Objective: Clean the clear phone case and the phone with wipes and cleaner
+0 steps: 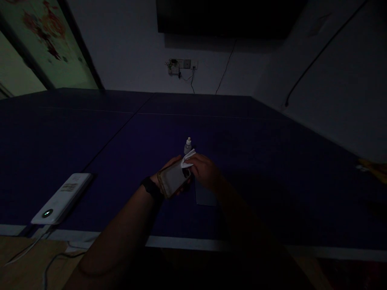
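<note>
A smartphone (173, 179) in a case with a yellowish edge lies tilted in my left hand (156, 179), whose fingers wrap round its sides. Its back faces up, and the dark camera area is at the upper right end. My right hand (207, 171) pinches a folded white cloth (188, 158) against the phone by that camera area. Just beyond the cloth, a small clear bottle (188, 148) with a white dropper top stands upright. Under my right wrist lies a flat dark-grey rectangular thing (205, 196), partly hidden; I cannot make out its kind.
A white power bank (63, 197) with a lit display lies at the left of the dark blue table (121, 161), a cable (36, 243) at its near end. Something yellow (376, 171) sits at the far right. Wall sockets (183, 64) and a dark screen (226, 18) are behind. The room is dim.
</note>
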{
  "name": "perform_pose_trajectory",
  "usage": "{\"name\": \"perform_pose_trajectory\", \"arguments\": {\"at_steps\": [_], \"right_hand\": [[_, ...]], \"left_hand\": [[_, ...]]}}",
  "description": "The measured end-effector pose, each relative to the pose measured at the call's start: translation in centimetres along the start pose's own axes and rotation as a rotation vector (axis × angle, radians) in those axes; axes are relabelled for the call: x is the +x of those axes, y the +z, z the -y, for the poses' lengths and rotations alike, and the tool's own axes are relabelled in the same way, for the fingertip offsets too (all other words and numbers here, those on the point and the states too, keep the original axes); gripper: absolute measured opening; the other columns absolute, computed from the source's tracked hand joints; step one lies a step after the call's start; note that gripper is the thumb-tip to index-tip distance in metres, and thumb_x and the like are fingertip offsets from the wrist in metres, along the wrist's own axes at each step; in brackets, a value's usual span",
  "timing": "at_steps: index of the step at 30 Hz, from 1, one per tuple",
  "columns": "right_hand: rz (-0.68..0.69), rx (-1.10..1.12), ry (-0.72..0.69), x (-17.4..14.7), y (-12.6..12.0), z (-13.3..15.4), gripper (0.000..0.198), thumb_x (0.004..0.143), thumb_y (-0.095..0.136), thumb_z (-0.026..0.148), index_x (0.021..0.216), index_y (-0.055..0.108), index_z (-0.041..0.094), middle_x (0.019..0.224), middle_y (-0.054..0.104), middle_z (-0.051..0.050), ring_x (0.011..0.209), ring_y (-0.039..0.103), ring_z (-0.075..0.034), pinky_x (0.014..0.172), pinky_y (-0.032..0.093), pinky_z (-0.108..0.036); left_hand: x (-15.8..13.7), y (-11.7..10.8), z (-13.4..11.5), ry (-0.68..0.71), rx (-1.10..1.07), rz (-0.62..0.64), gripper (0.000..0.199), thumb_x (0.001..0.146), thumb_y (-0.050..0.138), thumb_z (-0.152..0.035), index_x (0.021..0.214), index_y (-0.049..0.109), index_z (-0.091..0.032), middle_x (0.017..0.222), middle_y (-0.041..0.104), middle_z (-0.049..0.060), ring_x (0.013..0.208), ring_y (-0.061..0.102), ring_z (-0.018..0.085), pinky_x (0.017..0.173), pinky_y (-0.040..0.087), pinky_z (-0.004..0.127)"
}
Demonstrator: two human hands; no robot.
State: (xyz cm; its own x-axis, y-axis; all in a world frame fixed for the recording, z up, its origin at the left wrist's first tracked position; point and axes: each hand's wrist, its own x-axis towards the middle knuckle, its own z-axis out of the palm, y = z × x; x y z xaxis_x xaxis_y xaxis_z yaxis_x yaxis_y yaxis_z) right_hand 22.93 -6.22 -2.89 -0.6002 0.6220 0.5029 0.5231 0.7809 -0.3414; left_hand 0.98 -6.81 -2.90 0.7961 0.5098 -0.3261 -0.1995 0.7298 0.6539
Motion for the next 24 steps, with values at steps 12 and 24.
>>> {"name": "perform_pose_trajectory", "arguments": {"at_steps": [12,24], "right_hand": [[-0.332,0.097,0.197,0.6,-0.8,2.6,0.034,0.099,0.054,0.011,0.119,0.081,0.020,0.114,0.077,-0.011,0.107,0.073,-0.025,0.097,0.059,-0.036],[-0.221,0.013,0.015,0.6,0.0,3.1,0.050,0.097,0.051,0.006,0.138,0.074,0.022,0.149,0.070,-0.010,0.143,0.063,-0.023,0.124,0.052,-0.048]], "left_hand": [[0.5,1.8,0.9,0.243,-0.118,0.006,0.066,0.105,0.031,-0.072,0.113,0.068,-0.017,0.092,0.080,0.012,0.070,0.079,0.030,0.061,0.065,0.044],[0.6,-0.3,0.7,0.213,-0.129,0.148,0.081,0.101,0.036,-0.079,0.115,0.073,-0.009,0.094,0.081,0.019,0.078,0.080,0.033,0.069,0.065,0.044]]}}
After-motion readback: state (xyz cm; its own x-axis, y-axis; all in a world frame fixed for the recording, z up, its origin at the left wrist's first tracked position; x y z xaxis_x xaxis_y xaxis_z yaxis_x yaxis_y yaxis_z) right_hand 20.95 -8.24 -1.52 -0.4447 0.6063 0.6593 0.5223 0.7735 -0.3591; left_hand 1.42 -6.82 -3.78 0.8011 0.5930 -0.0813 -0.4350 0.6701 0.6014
